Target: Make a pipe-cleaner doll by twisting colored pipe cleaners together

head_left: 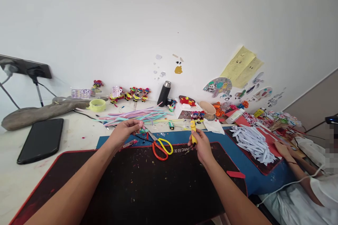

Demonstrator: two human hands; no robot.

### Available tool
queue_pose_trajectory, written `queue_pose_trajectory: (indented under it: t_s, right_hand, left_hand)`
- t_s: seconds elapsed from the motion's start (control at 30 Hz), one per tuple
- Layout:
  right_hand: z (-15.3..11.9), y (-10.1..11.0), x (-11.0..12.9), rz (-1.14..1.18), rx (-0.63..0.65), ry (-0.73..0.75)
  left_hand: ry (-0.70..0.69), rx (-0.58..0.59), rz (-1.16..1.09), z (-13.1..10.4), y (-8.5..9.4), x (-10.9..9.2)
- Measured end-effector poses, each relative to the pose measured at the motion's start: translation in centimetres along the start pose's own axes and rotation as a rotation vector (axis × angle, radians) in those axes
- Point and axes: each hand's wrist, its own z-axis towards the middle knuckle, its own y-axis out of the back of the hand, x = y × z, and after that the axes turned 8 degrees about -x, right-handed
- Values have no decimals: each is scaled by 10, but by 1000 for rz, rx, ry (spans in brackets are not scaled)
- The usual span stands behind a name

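Observation:
Between the fingertips of my left hand (128,128) is a small pink and green craft piece (143,128), too small to make out fully. My right hand (202,143) is wrapped around a yellow hand tool (194,133), held upright with a dark part at its lower end; its exact kind is not clear. Scissors (161,148) with one red and one yellow handle lie on the black mat (158,190), between my two hands. Beyond my left hand, pastel fuzzy craft stems (139,115) are spread in a loose pile.
A phone (41,140) lies at left, near a driftwood branch (39,112) and a yellow coil (97,105). Small figures (137,94) and a black flask (164,94) stand along the wall. At right, white paper strips (252,144) lie near another person's hand (282,148).

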Motion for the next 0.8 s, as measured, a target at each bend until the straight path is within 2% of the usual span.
queue_pose_trajectory:
  t_s: [0.17, 0.27, 0.47, 0.63, 0.8]
  right_hand:
    - [-6, -45, 7, 266, 167, -121]
    - [-10, -72, 5, 389, 338, -218]
    - [-14, -116, 0, 481, 615, -346]
    - [-2, -141, -7, 534, 771, -436]
    - [7, -149, -20, 537, 784, -412]
  left_hand:
    - [2, -121, -69, 6, 6, 2]
    - [-27, -162, -80, 9, 11, 3]
    - [-55, -206, -65, 11, 18, 3]
    - [-45, -230, -44, 11, 18, 1]
    - [-41, -264, -12, 14, 17, 5]
